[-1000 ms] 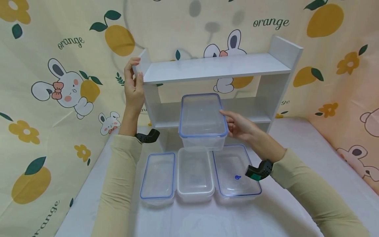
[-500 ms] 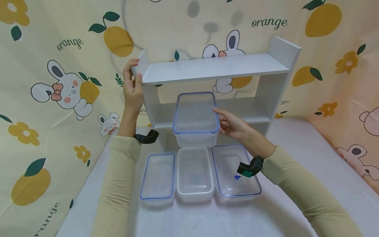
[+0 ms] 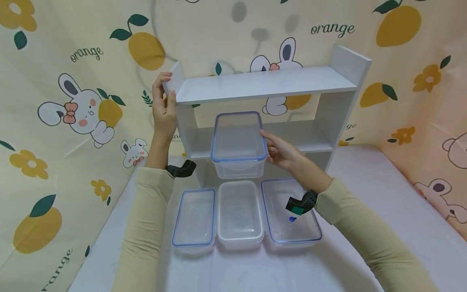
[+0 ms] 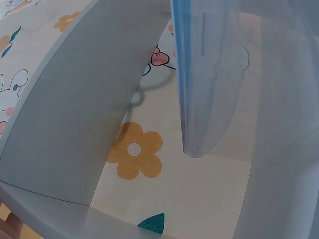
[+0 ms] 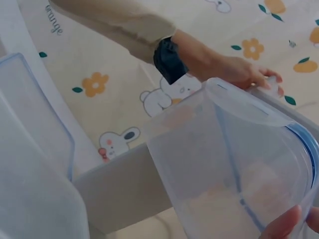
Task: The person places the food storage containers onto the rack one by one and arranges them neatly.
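Note:
A clear plastic food container (image 3: 238,140) with a blue-rimmed lid is held up in front of the middle level of a white shelf (image 3: 270,84). My right hand (image 3: 283,152) grips its right side, thumb on the lid's edge; the other fingers are partly hidden. In the right wrist view, fingertips (image 5: 285,225) touch the container's lower corner (image 5: 199,164). My left hand (image 3: 164,109) holds the top of the shelf's left side panel. The left wrist view has the container's blue lid edge (image 4: 180,74) beside the grey-looking shelf panel (image 4: 75,104).
Three more lidded containers stand in a row on the white table: a blue-rimmed one (image 3: 194,217) at left, a white-lidded one (image 3: 240,211) in the middle, a wider blue-rimmed one (image 3: 288,219) at right, under my right forearm. A patterned cloth (image 3: 91,194) hangs behind.
My right hand has carried the container left and slightly up, towards the shelf's middle level. My left hand has stayed on the side panel, and the three containers have not moved.

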Available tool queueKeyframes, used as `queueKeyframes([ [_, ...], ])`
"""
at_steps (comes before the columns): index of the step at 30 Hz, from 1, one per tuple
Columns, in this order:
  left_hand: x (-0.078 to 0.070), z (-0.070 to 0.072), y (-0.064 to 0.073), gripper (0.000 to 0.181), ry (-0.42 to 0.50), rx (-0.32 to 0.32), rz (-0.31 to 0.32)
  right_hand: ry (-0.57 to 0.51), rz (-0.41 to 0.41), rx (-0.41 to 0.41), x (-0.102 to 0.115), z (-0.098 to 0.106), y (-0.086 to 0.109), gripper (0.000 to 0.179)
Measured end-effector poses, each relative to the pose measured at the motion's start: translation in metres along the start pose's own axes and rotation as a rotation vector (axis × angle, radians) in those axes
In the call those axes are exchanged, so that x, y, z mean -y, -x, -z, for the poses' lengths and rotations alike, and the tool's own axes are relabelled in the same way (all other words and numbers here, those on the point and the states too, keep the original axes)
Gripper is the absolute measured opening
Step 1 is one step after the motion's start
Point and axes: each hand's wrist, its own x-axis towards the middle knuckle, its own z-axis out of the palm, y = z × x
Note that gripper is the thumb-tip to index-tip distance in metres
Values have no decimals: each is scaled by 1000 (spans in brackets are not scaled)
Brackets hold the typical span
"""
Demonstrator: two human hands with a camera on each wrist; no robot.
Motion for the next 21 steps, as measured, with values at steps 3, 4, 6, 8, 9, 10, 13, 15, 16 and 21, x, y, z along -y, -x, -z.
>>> queueKeyframes([
  [3,-1,-1,0,30,12,3,-8,0,16,3,-1,3,1,24],
  [4,-1,-2,-1,30,13,3,-6,5,22,10,-1,4,2,22],
  [6,0,-3,-1,30,12,4,-7,14,29,29,-2,6,5,19],
  [8,-1,-3,-1,30,6,4,4,24,32,49,-3,8,7,19],
  [9,-1,-3,-1,30,1,3,8,32,32,58,-3,9,9,19],
  [10,-1,-3,-1,30,-1,3,14,36,30,66,-3,9,11,19],
  [13,-2,-3,-1,30,-11,1,26,65,29,78,-3,9,17,18],
  [15,-3,-3,0,30,-12,0,25,94,27,82,-4,9,21,18],
  [16,-3,-3,0,30,-9,0,22,111,27,91,-4,9,23,17],
  [21,-3,-2,0,30,4,-3,8,194,31,131,-5,7,34,18],
])
